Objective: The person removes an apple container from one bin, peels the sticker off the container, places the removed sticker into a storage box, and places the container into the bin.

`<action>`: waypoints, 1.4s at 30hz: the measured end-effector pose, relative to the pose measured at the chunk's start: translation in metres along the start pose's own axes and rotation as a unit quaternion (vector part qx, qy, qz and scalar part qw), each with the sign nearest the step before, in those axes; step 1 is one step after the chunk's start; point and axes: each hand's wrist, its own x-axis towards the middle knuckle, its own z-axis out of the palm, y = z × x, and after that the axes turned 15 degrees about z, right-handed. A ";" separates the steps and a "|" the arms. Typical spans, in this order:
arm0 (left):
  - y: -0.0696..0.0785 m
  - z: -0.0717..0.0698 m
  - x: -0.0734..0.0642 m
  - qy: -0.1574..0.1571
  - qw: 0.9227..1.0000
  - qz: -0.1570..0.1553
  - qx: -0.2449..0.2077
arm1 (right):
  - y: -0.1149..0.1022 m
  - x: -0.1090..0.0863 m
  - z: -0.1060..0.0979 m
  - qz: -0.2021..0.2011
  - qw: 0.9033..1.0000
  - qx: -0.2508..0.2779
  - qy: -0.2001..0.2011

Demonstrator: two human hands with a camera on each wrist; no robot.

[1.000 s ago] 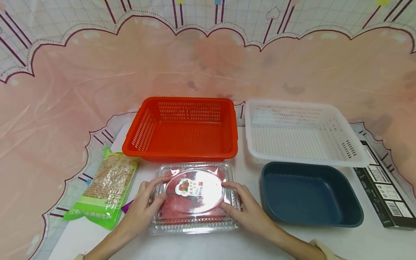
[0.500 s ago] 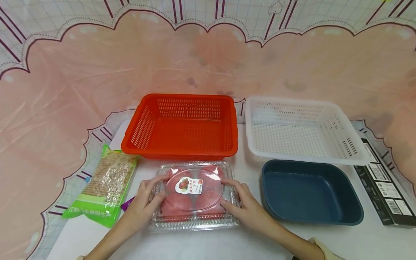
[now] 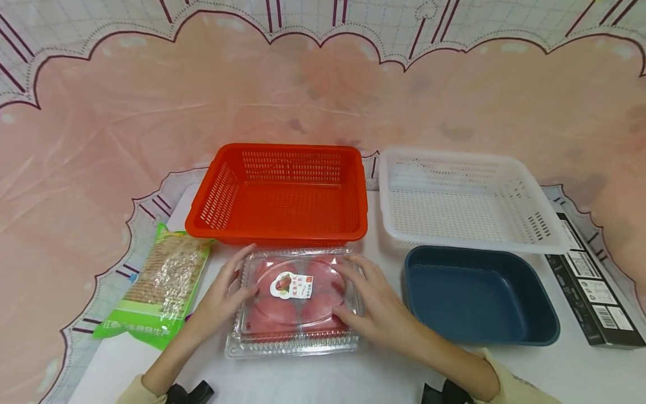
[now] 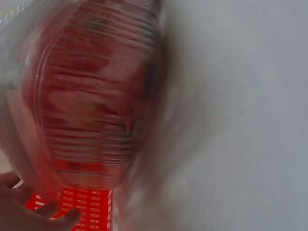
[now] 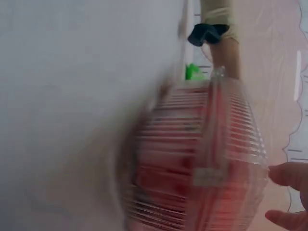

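A clear plastic clamshell box (image 3: 298, 325) with red contents and a fruit label on its lid lies on the white table. At its left side is my left hand (image 3: 222, 294), thumb and forefinger spread by the lid. My right hand (image 3: 378, 300) is at the opposite side, its fingers spread over the lid's right edge. Both wrist views show the box's ribbed side, blurred, with fingers close to the lid; neither hand has its fingers curled round it. Whether fingertips touch the plastic cannot be made out.
Behind the box stands a red basket (image 3: 282, 213), with a white basket (image 3: 454, 219) to its right. A dark blue tub (image 3: 484, 297) sits right of the box, near a black carton (image 3: 590, 286). On the left lies a green food packet (image 3: 161, 280).
Both hands have come up from resting on the lid, and their fingers have spread and shifted toward its far side. The box has slid slightly left and nearer in the head view.
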 end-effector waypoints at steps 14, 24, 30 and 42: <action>-0.017 0.004 0.011 0.040 0.995 -0.050 -0.080 | -0.029 0.079 0.008 -0.034 0.969 0.009 -0.243; -0.021 0.005 0.012 0.030 0.996 -0.038 -0.069 | -0.027 0.101 0.027 -0.086 0.961 -0.021 -0.261; -0.022 0.003 0.013 0.025 0.997 -0.033 -0.067 | -0.025 0.102 0.032 -0.087 0.966 -0.020 -0.243; -0.021 0.004 0.013 0.026 0.996 -0.043 -0.068 | -0.030 0.102 0.033 -0.078 0.967 -0.013 -0.240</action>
